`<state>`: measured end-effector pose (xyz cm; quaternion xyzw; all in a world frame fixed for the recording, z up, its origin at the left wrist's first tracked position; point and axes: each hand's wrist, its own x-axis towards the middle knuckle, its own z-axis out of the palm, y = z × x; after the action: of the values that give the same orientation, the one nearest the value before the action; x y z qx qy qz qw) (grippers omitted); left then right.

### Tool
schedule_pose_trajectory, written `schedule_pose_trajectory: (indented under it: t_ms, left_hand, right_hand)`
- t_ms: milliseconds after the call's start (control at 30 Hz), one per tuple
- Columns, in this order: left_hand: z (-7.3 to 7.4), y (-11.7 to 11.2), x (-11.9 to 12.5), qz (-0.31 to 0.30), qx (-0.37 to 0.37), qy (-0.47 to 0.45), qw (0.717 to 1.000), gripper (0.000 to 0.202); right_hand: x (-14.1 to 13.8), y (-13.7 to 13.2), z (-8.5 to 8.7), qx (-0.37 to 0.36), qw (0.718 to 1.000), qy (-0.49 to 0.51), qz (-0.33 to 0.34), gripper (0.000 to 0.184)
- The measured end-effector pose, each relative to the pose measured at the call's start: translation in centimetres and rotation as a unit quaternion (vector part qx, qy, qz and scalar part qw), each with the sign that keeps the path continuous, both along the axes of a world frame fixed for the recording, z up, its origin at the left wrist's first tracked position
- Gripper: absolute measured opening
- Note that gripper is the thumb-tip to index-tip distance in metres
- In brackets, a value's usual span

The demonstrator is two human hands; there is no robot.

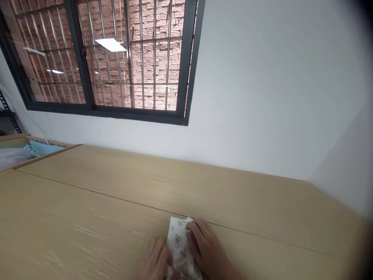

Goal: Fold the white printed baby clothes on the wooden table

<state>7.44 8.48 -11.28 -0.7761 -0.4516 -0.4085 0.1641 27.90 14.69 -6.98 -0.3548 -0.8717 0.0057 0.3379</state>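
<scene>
A white folded cloth (178, 240) with small cartoon-animal and green prints is at the bottom middle, over the pale wood-coloured surface. My right hand (205, 247) is closed on its right edge, fingers curled over the upper corner. At its lower left edge is my left hand (155, 259), blurred by motion, with the fingers bent and pressed together against the fabric. The lower end of the cloth runs out of the picture, and part of it is hidden between the hands.
The wood-coloured tabletop (96, 217) has a long seam across it and meets a white wall (256, 85). An open box-like compartment (74, 146) at far left holds light-blue and white fabric (43, 147). Above is a dark-framed window (136, 114) with metal bars.
</scene>
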Motion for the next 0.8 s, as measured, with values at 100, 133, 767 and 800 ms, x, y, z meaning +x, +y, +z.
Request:
schedule_pose_trajectory:
  t_ms: [100,133,767,800]
  left_hand:
    - [1.7,0.8,-1.6,0.046,-0.074,-0.013,0.996,0.019]
    - [2.0,1.0,-2.0,0.054,-0.103,-0.014,0.993,0.019]
    - [-1.4,2.0,-1.8,-0.025,-0.174,0.003,0.984,0.02]
    - [-1.6,2.1,-1.8,-0.027,-0.182,-0.002,0.983,0.019]
  right_hand:
    - [0.2,0.2,-0.3,0.029,0.999,-0.002,-0.024,0.03]
    - [0.2,0.3,-0.4,0.034,0.999,-0.003,-0.032,0.035]
    - [0.0,0.1,-0.2,-0.017,1.0,0.025,0.007,0.011]
    - [0.0,0.1,-0.3,-0.013,1.0,0.024,0.004,0.01]
